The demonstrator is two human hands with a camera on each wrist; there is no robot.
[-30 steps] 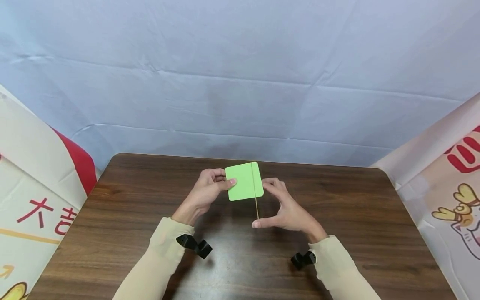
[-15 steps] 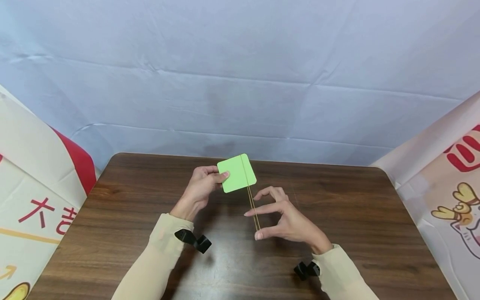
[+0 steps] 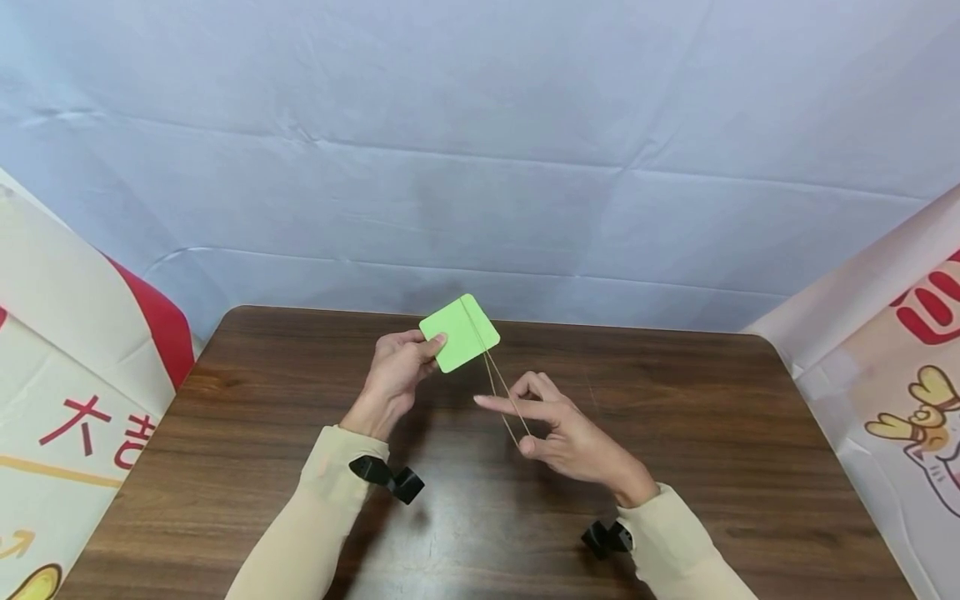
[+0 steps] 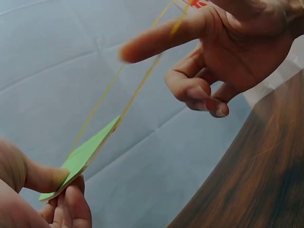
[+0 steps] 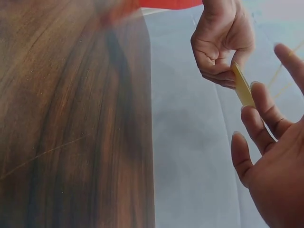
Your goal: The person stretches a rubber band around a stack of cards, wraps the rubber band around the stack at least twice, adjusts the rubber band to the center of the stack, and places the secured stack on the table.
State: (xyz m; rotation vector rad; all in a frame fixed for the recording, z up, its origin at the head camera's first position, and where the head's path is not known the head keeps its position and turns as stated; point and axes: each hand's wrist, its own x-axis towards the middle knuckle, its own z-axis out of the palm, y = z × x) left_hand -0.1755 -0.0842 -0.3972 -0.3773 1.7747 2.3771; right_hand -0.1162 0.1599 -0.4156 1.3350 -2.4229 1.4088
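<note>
My left hand pinches a thin stack of green square cards between thumb and fingers, tilted above the table. A thin yellow rubber band runs round the stack and stretches out in two strands towards my right hand. At the right hand, the loop is hooked over the thumb, while the index finger points out straight across the strands. Its other fingers are bent. In the left wrist view, the layered edge of the stack shows, with the left fingers beneath it.
Below both hands is a dark wood-grain table with rounded corners. A pale cloth backdrop hangs behind it. Printed cloths with red characters flank the left and right sides. Each wrist wears a small black camera mount.
The stack has moved left and up and turned more diagonal. My right hand has drawn the band away from the stack, and its index finger now crosses the two strands.
</note>
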